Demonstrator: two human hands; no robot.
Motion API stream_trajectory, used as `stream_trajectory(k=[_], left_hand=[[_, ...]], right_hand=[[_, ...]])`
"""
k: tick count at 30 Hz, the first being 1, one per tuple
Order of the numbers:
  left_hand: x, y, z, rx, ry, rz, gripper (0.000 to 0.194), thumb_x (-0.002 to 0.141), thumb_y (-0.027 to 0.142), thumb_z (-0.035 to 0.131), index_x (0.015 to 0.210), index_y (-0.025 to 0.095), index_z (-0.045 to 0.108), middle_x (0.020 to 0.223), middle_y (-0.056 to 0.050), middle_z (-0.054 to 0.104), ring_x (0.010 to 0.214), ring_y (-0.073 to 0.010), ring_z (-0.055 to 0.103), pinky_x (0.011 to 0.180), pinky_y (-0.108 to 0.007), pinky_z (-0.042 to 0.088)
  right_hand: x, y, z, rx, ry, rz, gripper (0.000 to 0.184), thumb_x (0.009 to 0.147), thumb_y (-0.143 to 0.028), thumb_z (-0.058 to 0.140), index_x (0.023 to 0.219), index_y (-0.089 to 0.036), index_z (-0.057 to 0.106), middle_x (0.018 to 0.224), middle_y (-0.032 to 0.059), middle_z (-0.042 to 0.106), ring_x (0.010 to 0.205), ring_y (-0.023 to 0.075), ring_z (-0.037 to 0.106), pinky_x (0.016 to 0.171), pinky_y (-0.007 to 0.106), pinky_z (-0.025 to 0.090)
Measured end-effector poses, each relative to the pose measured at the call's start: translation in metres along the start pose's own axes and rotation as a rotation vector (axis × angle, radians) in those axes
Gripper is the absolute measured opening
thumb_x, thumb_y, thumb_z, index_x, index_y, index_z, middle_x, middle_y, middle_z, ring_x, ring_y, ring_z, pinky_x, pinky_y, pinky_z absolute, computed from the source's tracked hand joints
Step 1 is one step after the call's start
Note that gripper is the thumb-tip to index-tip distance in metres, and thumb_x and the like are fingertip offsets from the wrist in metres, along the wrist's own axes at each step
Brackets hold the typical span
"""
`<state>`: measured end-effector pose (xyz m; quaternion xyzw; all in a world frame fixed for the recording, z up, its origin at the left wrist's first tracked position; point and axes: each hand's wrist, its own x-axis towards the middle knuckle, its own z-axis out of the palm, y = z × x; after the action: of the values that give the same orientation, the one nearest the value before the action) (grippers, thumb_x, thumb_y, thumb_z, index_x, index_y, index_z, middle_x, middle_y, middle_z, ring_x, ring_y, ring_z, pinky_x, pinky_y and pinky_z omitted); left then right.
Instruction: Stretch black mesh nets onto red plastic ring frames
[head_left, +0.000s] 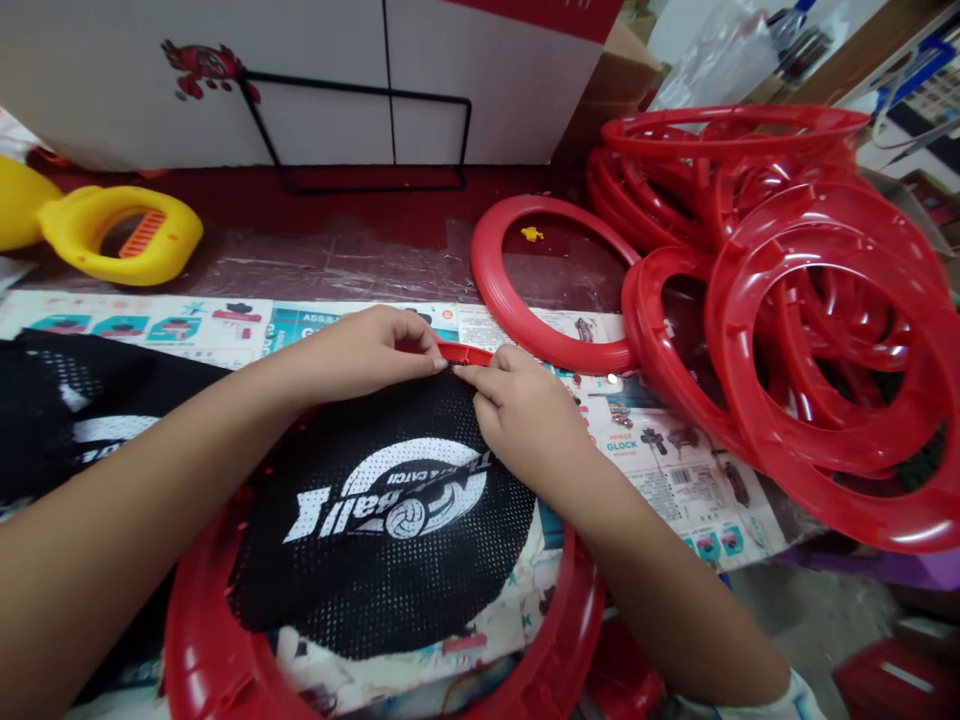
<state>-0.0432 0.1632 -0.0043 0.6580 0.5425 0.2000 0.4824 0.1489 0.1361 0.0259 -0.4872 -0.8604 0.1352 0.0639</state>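
Note:
A round piece of black mesh fabric (322,590) with a white printed ball logo lies across a red plastic ring (202,640) in front of me. My left hand (375,350) comes in from the left, its thumb and fingers pinched on the mesh edge at the ring's far side. Right beside it, my right hand (525,415) presses the same edge with its index finger, the other fingers curled. The two sets of fingertips almost meet and partly cover the rim. Toward me, a gap shows between the mesh's near edge and the ring.
Many red rings (825,330) are heaped at the right. A duller red ring (517,310) lies beyond my hands, near a small yellow piece (532,234). More black mesh (112,370) lies left, below a yellow plastic part (120,235). A black wire frame (360,90) and white carton (322,40) stand behind.

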Motion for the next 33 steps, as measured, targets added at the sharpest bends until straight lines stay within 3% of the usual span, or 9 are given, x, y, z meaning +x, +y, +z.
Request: stream_trajectory(k=[14,20,24,27,30,33], left_hand=[[0.004,-0.003,-0.001,0.089,-0.003,0.005,0.026,0.075,0.043,0.056,0.075,0.019,0.064,0.072,0.000,0.062,0.069,-0.0171,0.055,0.062,-0.028,0.040],[0.003,0.003,0.006,0.230,0.115,0.035,0.026,0.075,0.042,0.053,0.070,0.019,0.064,0.073,-0.002,0.064,0.069,-0.0179,0.054,0.062,-0.029,0.037],[0.000,0.008,0.011,0.316,0.168,0.013,0.022,0.075,0.037,0.051,0.072,0.020,0.063,0.075,-0.003,0.065,0.073,-0.0207,0.056,0.066,-0.032,0.039],[-0.002,0.007,0.011,0.402,0.217,0.124,0.021,0.078,0.032,0.050,0.086,0.020,0.065,0.087,-0.005,0.069,0.085,-0.0247,0.059,0.077,-0.039,0.043],[-0.004,0.006,0.011,0.452,0.239,0.371,0.024,0.082,0.027,0.047,0.096,0.018,0.064,0.101,-0.008,0.069,0.097,-0.0254,0.060,0.088,-0.042,0.044],[-0.005,0.006,0.012,0.456,0.195,0.574,0.021,0.086,0.022,0.045,0.094,0.017,0.064,0.109,-0.010,0.066,0.102,-0.0231,0.061,0.092,-0.039,0.046]], right_hand=[[0.000,-0.003,0.000,-0.179,-0.030,0.012,0.037,0.093,-0.017,0.043,0.119,-0.027,0.067,0.089,0.0076,0.060,0.078,0.0192,0.056,0.062,0.028,0.033],[-0.004,-0.006,-0.004,-0.241,-0.048,0.020,0.037,0.092,-0.017,0.044,0.120,-0.026,0.067,0.090,0.0081,0.063,0.078,0.0206,0.059,0.060,0.030,0.034],[-0.005,-0.004,-0.009,-0.138,-0.051,0.037,0.034,0.090,-0.015,0.046,0.113,-0.020,0.070,0.093,0.0090,0.067,0.081,0.0206,0.061,0.067,0.031,0.040],[-0.002,0.004,-0.013,0.102,-0.018,0.114,0.027,0.090,-0.020,0.051,0.108,-0.018,0.071,0.094,0.0069,0.071,0.084,0.0187,0.063,0.074,0.029,0.044],[0.000,0.013,-0.016,0.292,-0.002,0.247,0.019,0.085,-0.027,0.060,0.097,-0.019,0.074,0.082,0.0029,0.071,0.074,0.0154,0.061,0.067,0.026,0.043],[0.002,0.018,-0.016,0.351,-0.016,0.333,0.016,0.082,-0.028,0.062,0.080,-0.018,0.074,0.069,0.0014,0.067,0.063,0.0125,0.056,0.058,0.024,0.039]])
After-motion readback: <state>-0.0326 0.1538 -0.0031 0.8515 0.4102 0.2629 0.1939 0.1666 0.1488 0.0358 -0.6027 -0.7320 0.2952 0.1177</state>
